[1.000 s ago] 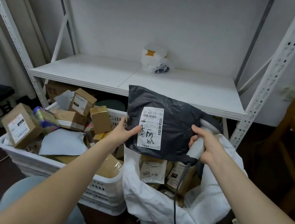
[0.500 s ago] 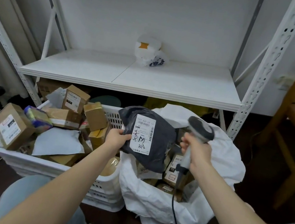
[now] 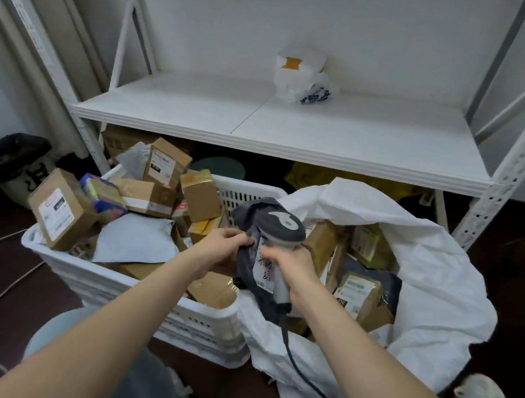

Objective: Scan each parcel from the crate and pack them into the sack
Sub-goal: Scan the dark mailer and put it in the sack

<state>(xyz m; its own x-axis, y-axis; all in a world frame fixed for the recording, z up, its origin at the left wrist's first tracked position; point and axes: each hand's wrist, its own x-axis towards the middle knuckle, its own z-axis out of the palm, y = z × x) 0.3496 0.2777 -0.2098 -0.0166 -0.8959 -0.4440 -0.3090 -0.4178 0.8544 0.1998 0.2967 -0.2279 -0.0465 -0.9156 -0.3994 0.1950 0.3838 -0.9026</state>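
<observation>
Step in hand, as judged: transfer of one parcel from crate to sack. Left hand [image 3: 224, 244] pinches the upper edge of the dark grey poly mailer [image 3: 242, 273], fingers curled onto the film. Right hand [image 3: 291, 266] is wrapped round the grip of the handheld barcode scanner [image 3: 280, 228]. Its fingertips lie against the mailer's white label, but whether they also pinch it cannot be confirmed, since the scanner head blocks the view. The mailer hangs crumpled where the white plastic crate [image 3: 135, 285] meets the white sack [image 3: 431, 279], just above the sack's near-left lip.

Recommendation: carry the mailer rightward, clear of the crate wall, before release. Aim for the space beside the brown boxes lying in the sack. Keep the dark cable [image 3: 296, 361] outside the sack mouth so it is not buried.

Materials:
- **Mailer:** thin, limp, matt film that creases freely.
- **Scanner:** hard moulded plastic, with a grey hood over a pale body.
- **Crate:** rigid and lattice-walled, heaped with taped cardboard cartons [image 3: 61, 210] and a pale flat envelope [image 3: 136, 240].
- **Sack:** slack, crinkled cloth, with the rim folded outward.
</observation>
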